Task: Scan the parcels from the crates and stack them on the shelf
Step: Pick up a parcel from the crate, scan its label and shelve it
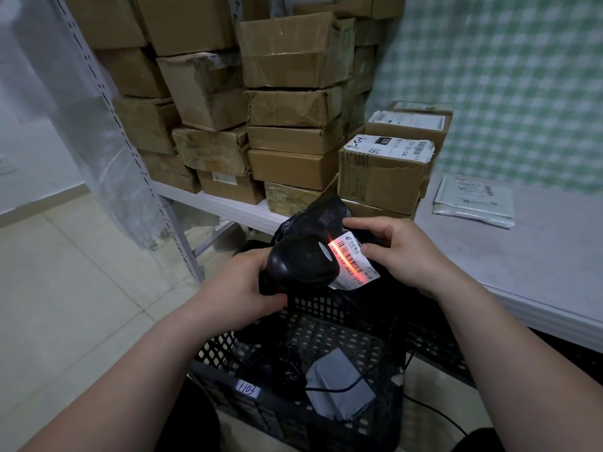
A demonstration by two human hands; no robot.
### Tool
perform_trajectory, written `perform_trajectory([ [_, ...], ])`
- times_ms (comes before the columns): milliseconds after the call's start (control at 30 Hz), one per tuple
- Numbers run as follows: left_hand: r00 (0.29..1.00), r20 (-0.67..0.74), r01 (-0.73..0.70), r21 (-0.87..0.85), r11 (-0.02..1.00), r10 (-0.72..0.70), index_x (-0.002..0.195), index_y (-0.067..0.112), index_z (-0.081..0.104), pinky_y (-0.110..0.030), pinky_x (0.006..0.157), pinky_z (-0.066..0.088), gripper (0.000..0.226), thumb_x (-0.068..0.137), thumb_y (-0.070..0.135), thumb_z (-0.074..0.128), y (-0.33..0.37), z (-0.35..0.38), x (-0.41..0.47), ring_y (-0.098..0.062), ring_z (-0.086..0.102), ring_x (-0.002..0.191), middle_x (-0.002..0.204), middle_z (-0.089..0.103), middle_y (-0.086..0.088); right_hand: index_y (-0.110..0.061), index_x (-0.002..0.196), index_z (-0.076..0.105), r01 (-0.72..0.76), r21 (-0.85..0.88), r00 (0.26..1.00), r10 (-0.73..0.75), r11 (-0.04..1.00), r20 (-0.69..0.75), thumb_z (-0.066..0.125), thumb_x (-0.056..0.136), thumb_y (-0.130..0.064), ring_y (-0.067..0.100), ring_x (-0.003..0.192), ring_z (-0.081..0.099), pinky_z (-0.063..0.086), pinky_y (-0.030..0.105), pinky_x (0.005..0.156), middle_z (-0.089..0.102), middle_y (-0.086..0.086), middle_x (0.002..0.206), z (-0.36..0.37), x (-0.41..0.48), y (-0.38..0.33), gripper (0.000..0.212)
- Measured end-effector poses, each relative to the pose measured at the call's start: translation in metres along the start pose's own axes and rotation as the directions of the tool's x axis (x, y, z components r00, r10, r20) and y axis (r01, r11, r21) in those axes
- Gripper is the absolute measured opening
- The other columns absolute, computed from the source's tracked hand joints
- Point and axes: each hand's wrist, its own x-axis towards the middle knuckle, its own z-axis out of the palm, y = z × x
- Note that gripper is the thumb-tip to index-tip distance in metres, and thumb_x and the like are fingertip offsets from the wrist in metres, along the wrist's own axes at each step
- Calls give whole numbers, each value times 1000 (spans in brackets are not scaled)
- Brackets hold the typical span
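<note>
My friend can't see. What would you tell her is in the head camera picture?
A person's left hand grips a black scanner, shining a red line across the barcode label on a black parcel that the right hand holds above a black crate. Brown cardboard boxes are stacked on the white shelf behind.

Pale tiled floor [65, 288], green-checked wall [522, 76], clear plastic sheet [81, 109] hanging left.
</note>
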Motion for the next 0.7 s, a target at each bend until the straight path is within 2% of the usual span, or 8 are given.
perform_trajectory([
  [133,997,31,-67,20,998,66,84,45,55,-4,70,37,48,70,4,74,2,6,4,12,55,90,88,61,21,-31,128,61,-11,4,999,11,1000,-34,59,90,-1,-1,115,54,41,11,90,62,-14,126,-7,-2,5,48],
  [267,993,47,-113,4,994,113,89,42,56,-2,72,36,48,70,3,74,7,12,9,10,54,95,95,60,19,-32,126,61,-43,74,998,47,996,-48,59,90,-1,2,116,55,47,25,96,62,-14,124,-16,-9,10,47],
  [367,989,70,-131,1,991,131,94,39,58,-1,73,36,46,70,3,73,14,15,15,12,53,95,97,59,18,-34,123,62,-50,107,997,56,993,-55,59,90,0,0,114,55,45,19,94,63,-15,121,-25,-14,15,47],
  [500,979,85,-183,-6,983,183,91,45,53,0,74,36,54,69,1,75,27,24,24,19,51,94,94,56,23,-41,113,61,-62,150,994,75,987,-83,59,88,2,1,112,58,46,26,99,65,-14,118,-40,-23,25,50],
  [700,962,140,-224,-93,970,235,96,43,55,-4,76,40,53,71,1,75,45,43,43,7,56,98,98,62,20,-42,106,63,-86,182,980,116,980,-161,59,86,8,1,111,60,45,29,103,67,-15,115,-66,-42,48,54],
])
